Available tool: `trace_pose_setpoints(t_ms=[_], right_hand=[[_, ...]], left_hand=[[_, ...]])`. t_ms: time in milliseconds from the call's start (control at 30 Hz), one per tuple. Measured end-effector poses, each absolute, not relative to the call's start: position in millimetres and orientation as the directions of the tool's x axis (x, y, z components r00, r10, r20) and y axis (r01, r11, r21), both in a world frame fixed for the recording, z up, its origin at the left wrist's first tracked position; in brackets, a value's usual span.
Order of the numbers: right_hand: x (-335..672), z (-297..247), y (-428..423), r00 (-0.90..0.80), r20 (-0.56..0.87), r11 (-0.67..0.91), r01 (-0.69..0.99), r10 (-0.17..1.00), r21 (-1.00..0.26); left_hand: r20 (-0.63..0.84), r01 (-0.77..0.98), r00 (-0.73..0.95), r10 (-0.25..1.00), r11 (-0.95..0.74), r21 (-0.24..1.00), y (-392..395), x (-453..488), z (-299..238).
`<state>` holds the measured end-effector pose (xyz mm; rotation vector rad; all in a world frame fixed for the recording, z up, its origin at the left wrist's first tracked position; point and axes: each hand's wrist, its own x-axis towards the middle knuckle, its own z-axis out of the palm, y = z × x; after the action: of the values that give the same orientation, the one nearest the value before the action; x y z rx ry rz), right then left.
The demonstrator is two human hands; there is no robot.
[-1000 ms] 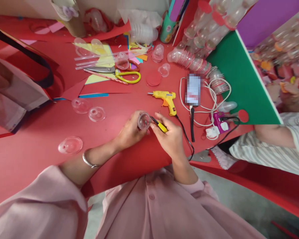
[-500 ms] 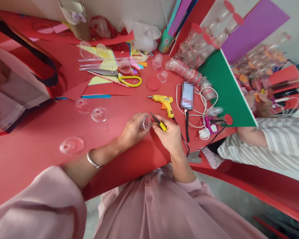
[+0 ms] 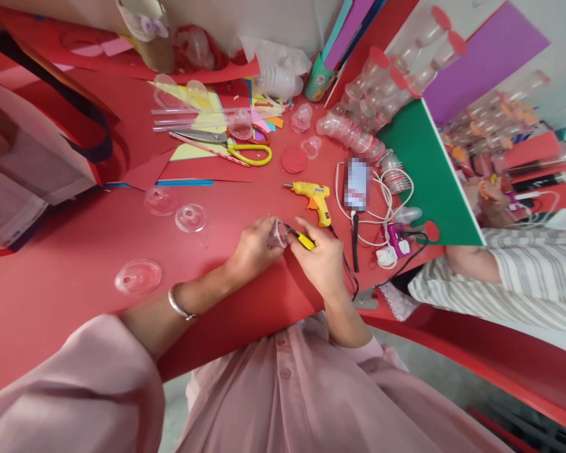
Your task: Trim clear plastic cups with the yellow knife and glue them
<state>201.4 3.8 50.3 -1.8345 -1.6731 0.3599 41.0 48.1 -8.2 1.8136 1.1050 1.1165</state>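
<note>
My left hand is closed around a small clear plastic cup, its rim turned toward my right hand. Part of the cup is hidden by the fingers. In my right hand is a yellow-and-black utility knife, gripped with its dark front end against the cup's rim. Just beyond the hands lies a yellow glue gun, nozzle to the left. Clear dome lids with center holes, such as this lid, rest on the red table to the left.
Yellow-handled scissors lie on colored paper beside clear straws. A phone, white cables and a purple power adapter are at the right. Behind them stand stacked clear cups and a green board. A co-worker's striped sleeve is at far right.
The knife's front end has come down and left, from beside the cup to its rim. The cup has tilted slightly in my left hand. The whole view has shifted a little.
</note>
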Motion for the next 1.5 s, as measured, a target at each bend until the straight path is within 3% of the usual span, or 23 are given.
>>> trace_pose_setpoints(t_ms=[233,667,1000,1167,1300,1500], right_hand=[[198.7,44.5,-0.6,0.115,0.32,0.062,0.869,0.94,-0.491],[200.3,47.0,2.6,0.128,0.373,0.097,0.843,0.919,-0.529],[207.5,44.5,5.0,0.217,0.351,0.015,0.832,0.911,-0.554],[218.5,46.1,7.5,0.313,0.268,-0.047,0.725,0.911,-0.688],[215.1,48.1,3.0,0.255,0.176,-0.047,0.681,0.951,-0.73],[210.7,51.0,0.0,0.151,0.157,-0.006,0.738,0.976,-0.675]], left_hand=[[0.211,0.219,0.245,0.946,-0.266,0.939,49.5,40.3,-6.3],[0.092,0.114,0.246,0.965,-0.123,0.986,50.5,39.0,-4.2],[0.106,0.125,0.236,0.966,-0.138,0.982,50.3,38.9,-3.6],[0.127,0.161,0.228,0.965,-0.166,0.973,50.8,38.6,-2.3],[0.165,0.171,0.235,0.958,-0.208,0.963,50.9,38.7,-2.3],[0.252,0.225,0.243,0.937,-0.307,0.925,48.5,40.1,-7.8]])
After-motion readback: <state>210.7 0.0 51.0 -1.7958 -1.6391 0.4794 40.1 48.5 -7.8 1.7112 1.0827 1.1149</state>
